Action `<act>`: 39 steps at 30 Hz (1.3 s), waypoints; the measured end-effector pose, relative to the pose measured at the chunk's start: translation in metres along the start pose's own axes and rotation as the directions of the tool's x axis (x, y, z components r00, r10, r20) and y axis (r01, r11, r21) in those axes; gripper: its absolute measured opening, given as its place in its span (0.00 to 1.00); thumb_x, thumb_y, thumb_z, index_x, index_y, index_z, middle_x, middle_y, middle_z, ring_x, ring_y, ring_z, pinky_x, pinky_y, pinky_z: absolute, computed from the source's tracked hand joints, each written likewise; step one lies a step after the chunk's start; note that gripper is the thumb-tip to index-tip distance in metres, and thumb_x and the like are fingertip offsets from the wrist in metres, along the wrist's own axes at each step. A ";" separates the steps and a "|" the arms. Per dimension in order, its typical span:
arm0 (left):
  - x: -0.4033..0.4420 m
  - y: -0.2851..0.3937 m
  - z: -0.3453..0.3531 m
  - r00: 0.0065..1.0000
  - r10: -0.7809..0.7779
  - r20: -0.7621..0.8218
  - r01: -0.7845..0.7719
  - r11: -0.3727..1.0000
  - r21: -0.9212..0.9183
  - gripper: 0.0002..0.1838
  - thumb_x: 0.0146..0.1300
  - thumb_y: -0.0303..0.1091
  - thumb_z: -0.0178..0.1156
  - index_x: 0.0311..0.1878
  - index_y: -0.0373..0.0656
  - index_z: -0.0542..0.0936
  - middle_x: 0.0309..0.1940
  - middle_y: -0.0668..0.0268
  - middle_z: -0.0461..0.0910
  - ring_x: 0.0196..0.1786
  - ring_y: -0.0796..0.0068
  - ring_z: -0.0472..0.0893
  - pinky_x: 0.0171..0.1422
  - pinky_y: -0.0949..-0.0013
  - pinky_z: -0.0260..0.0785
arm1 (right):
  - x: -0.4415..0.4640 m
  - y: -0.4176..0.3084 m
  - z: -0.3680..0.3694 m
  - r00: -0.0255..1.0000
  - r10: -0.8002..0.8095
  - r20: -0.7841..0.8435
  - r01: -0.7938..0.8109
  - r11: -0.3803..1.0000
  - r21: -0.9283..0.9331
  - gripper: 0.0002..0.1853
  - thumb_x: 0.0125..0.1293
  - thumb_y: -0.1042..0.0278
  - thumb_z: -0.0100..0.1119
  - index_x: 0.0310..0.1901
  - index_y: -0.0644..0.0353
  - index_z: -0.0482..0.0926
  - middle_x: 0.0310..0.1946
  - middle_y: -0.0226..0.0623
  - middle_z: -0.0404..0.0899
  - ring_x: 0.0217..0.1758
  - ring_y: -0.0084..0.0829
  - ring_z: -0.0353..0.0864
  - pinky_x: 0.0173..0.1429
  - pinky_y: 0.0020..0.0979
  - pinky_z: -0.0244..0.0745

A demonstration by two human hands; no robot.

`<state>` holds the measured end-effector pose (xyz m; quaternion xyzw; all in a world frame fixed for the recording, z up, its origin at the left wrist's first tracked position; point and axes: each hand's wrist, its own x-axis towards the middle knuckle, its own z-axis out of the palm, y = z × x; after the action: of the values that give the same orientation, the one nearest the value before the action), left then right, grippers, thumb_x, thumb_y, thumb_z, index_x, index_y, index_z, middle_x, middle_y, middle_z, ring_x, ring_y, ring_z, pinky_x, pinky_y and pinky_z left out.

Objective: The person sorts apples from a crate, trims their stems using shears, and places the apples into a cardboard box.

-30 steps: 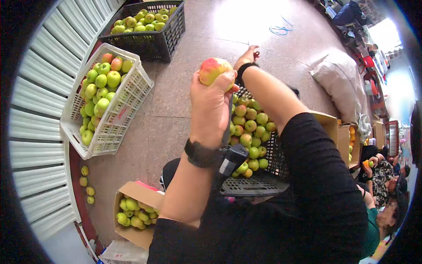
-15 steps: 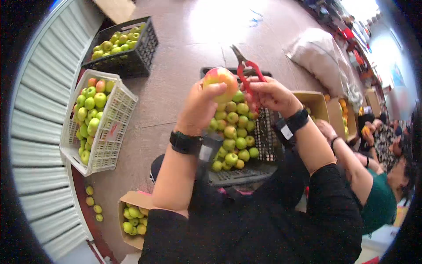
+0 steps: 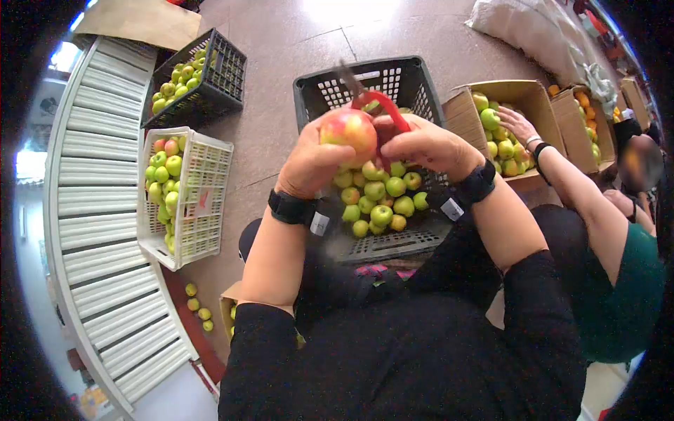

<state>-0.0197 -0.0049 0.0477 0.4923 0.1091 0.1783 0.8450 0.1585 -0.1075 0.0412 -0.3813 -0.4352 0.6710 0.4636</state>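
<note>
My left hand (image 3: 309, 161) grips a red-and-yellow apple (image 3: 350, 133), thumb across its near side. Red-handled pruning shears (image 3: 393, 112) are held in my right hand (image 3: 430, 146), their blurred blades pointing up and away past the apple. The fingers of my right hand come close to the apple's right side; whether they touch it I cannot tell. Beneath both hands stands a black plastic crate (image 3: 330, 81) with many green and blush apples (image 3: 381, 215) in its near part. My hands hide some of the crate's middle.
To the left are a white crate (image 3: 203, 203) and another black crate (image 3: 228, 74) of apples. Loose apples (image 3: 199, 304) lie on the floor by a white slatted panel (image 3: 112, 231). At right, a co-worker's hand (image 3: 518, 128) reaches into a cardboard box (image 3: 540, 105) of apples.
The view has tilted and shifted, showing more of the black crate. The shears have come closer to the apple in my left hand. The co-worker's hand now rests over apples in the box.
</note>
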 end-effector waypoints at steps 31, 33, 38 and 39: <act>0.025 -0.033 -0.048 0.869 0.019 -0.495 -0.231 0.899 -0.371 0.12 0.63 0.36 0.53 0.49 0.48 0.73 0.49 0.65 0.75 0.50 0.71 0.72 0.50 0.65 0.63 | 0.010 0.023 0.003 0.734 -0.508 -0.451 -0.327 0.317 -0.890 0.18 0.47 0.59 0.60 0.41 0.57 0.76 0.28 0.47 0.77 0.32 0.46 0.79 0.38 0.43 0.74; 0.025 -0.035 -0.049 0.870 0.032 -0.492 -0.239 0.901 -0.363 0.11 0.63 0.35 0.53 0.48 0.48 0.74 0.49 0.64 0.74 0.50 0.71 0.72 0.51 0.65 0.63 | 0.009 0.020 0.004 0.739 -0.490 -0.462 -0.340 0.321 -0.884 0.17 0.48 0.60 0.60 0.40 0.58 0.75 0.28 0.47 0.77 0.32 0.46 0.79 0.37 0.43 0.74; 0.024 -0.037 -0.046 0.863 0.102 -0.495 -0.290 0.902 -0.321 0.14 0.61 0.30 0.52 0.51 0.48 0.70 0.52 0.61 0.71 0.53 0.64 0.71 0.55 0.59 0.64 | 0.006 0.021 0.001 0.741 -0.488 -0.461 -0.376 0.266 -0.887 0.22 0.47 0.59 0.62 0.44 0.58 0.74 0.29 0.44 0.76 0.34 0.44 0.78 0.39 0.41 0.73; 0.024 -0.036 -0.044 0.854 0.116 -0.507 -0.300 0.906 -0.298 0.15 0.60 0.29 0.52 0.52 0.48 0.69 0.53 0.60 0.71 0.53 0.63 0.71 0.56 0.57 0.64 | 0.006 0.021 0.000 0.751 -0.464 -0.470 -0.394 0.255 -0.883 0.25 0.46 0.59 0.63 0.48 0.58 0.74 0.30 0.43 0.75 0.35 0.43 0.78 0.39 0.40 0.73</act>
<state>-0.0064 0.0236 -0.0053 0.2755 0.2241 0.4033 0.8433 0.1503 -0.1058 0.0207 -0.7787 -0.5643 0.0655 0.2662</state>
